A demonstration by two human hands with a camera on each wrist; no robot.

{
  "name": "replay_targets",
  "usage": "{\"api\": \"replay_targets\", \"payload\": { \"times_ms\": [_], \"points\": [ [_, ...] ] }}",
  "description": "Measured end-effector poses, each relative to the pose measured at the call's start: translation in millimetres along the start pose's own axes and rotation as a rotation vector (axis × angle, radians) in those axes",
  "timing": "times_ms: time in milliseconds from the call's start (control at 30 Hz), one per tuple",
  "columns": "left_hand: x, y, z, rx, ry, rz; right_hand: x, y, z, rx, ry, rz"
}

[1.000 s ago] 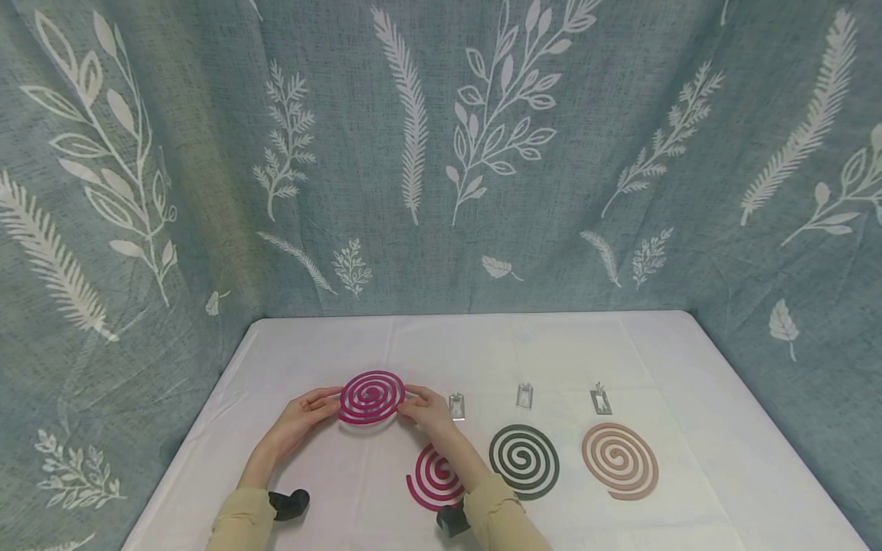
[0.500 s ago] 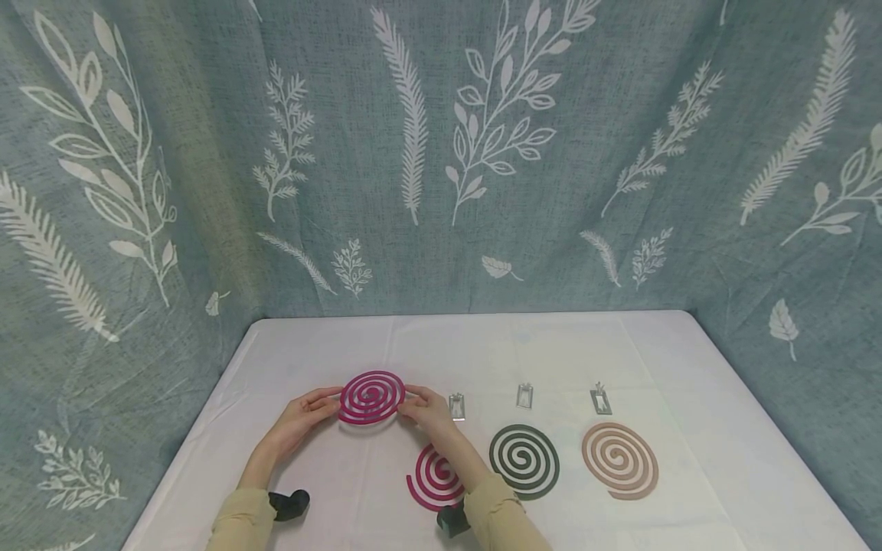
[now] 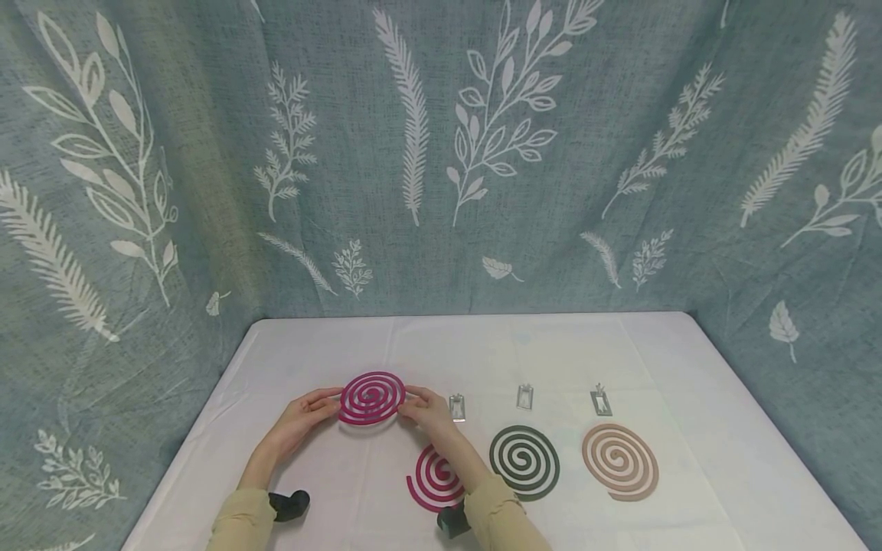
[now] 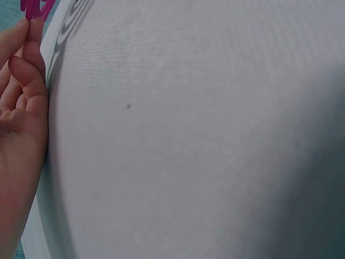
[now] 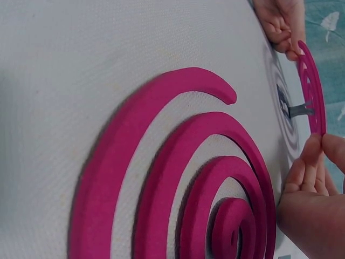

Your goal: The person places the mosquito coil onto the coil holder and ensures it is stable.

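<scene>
A magenta mosquito coil (image 3: 372, 398) is raised above the white table, slightly tilted. My left hand (image 3: 298, 421) pinches its left edge, and my right hand (image 3: 429, 413) pinches the right edge between thumb and fingers. Under the coil's middle, the right wrist view shows a small metal stand (image 5: 299, 110), whose tip meets the coil. A second magenta coil (image 5: 153, 145) lies flat below my right forearm, which partly hides it in the head view. In the left wrist view, only a bit of the raised coil (image 4: 39, 7) shows past the fingertips.
A dark green coil (image 3: 524, 462) and a tan coil (image 3: 620, 461) lie flat to the right. Behind the flat coils stand a left metal stand (image 3: 457, 407), a middle stand (image 3: 525, 396) and a right stand (image 3: 601, 399). A patterned curtain (image 3: 441, 275) borders the table (image 3: 331, 344).
</scene>
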State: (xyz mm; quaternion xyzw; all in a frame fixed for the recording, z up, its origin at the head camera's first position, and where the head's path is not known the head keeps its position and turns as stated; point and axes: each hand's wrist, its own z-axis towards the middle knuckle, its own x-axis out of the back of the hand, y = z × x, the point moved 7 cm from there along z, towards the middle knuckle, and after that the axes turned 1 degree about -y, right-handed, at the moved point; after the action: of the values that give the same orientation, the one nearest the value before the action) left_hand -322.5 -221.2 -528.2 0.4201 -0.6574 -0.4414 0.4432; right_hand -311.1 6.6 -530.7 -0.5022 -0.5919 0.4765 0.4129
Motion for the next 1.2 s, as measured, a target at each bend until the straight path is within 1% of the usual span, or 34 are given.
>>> {"api": "replay_targets", "payload": {
  "times_ms": [167,333,600,700,800,833,933,1033,1067,1100,1200],
  "points": [
    [0.8,-2.3,0.9,0.015,0.014,0.003,0,0,0.2,0.003,0.003,0.001],
    [1.8,-3.9,1.8,0.021,0.016,0.012,0,-1,-1.1,0.011,0.007,-0.007],
    [1.6,-3.2,1.7,0.02,0.018,0.02,-1,-12,-8.7,0.015,0.018,-0.018],
    [0.9,-2.9,1.2,0.022,0.016,0.024,-1,-7,-5.0,0.019,0.02,-0.016],
    [0.4,-3.3,1.3,0.027,0.02,0.009,-1,0,1.2,0.04,0.013,-0.026],
    [-0.3,-2.7,1.4,0.02,0.012,0.014,-1,4,4.7,0.067,0.004,-0.025],
    [-0.6,-3.1,1.7,0.019,0.013,0.003,0,5,6.8,0.088,-0.001,-0.034],
    [-0.6,-2.9,1.6,0.012,0.003,0.004,0,5,6.0,0.058,0.009,-0.024],
    [-0.1,-3.5,1.6,0.018,0.008,-0.005,-1,3,3.0,0.025,0.021,-0.027],
    [0.0,-3.3,1.5,0.015,0.004,-0.003,-1,2,1.9,0.013,0.025,-0.029],
    [0.4,-3.4,1.3,0.011,0.002,-0.005,-2,0,0.3,0.005,0.034,-0.041]
  ]
}}
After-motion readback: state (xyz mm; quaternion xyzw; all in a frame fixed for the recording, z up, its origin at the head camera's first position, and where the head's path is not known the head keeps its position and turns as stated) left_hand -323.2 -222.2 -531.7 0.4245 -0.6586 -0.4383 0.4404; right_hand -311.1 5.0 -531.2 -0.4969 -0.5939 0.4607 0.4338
